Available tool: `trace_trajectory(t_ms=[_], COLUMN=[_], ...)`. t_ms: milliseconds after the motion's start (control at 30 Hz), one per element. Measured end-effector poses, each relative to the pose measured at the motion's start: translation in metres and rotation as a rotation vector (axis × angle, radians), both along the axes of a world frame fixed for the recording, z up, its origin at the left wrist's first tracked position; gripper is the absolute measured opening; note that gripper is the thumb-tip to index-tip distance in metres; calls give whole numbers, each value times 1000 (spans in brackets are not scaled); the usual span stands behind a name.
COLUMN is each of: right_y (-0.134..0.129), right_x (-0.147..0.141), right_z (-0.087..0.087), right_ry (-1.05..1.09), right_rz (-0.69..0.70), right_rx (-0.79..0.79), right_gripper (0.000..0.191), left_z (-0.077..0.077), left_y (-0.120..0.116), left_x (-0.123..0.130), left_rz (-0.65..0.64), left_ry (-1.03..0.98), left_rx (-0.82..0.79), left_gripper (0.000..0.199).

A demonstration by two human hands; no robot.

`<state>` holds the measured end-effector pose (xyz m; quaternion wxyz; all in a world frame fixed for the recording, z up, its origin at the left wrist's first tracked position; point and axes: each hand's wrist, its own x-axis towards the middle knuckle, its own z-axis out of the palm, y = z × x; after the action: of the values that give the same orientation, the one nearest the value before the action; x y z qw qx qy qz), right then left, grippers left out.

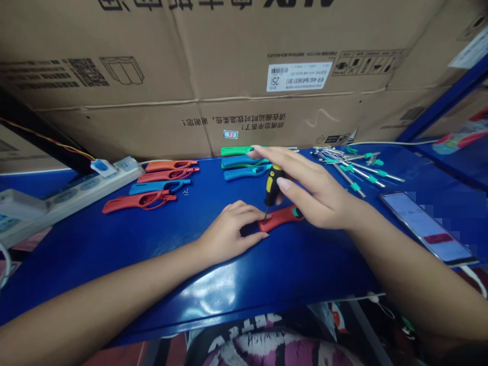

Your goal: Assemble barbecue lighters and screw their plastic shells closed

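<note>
A red lighter handle [281,217] lies on the blue table in front of me. My left hand [234,226] pinches its near-left end between thumb and forefinger. In my right hand [312,188] is a black and yellow screwdriver [272,185], held nearly upright. Its tip meets the left end of the red handle, where the exact contact is too small to make out. The right fingers are stretched past the screwdriver's handle, with the thumb against its side. A green part [296,213] shows at the handle's right end.
Red, orange and blue lighter casings [152,186] lie at left, beside small screws [186,191] and a power strip [76,195]. Green and blue lighters [244,173] lie behind my hands. Metal lighter tubes [354,170] and a phone [427,229] are at right. A cardboard box [152,122] stands behind.
</note>
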<state>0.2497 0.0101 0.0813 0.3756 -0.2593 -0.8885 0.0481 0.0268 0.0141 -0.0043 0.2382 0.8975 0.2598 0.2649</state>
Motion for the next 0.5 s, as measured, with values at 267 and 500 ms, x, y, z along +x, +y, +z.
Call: trace_trajectory(t_ms=[267,500], right_y=[-1,0], right_x=[-2,-4], right_z=[-2,-4], right_ry=[68,113], right_rz=[-106,-125], right_rx=[113,172], right_gripper=[36,28], left_z=[0,-2], left_y=[0,1], left_x=[0,1], left_rz=[3,9], left_ry=[-8,-10], left_rx=[9,9], left_gripper=[31,31])
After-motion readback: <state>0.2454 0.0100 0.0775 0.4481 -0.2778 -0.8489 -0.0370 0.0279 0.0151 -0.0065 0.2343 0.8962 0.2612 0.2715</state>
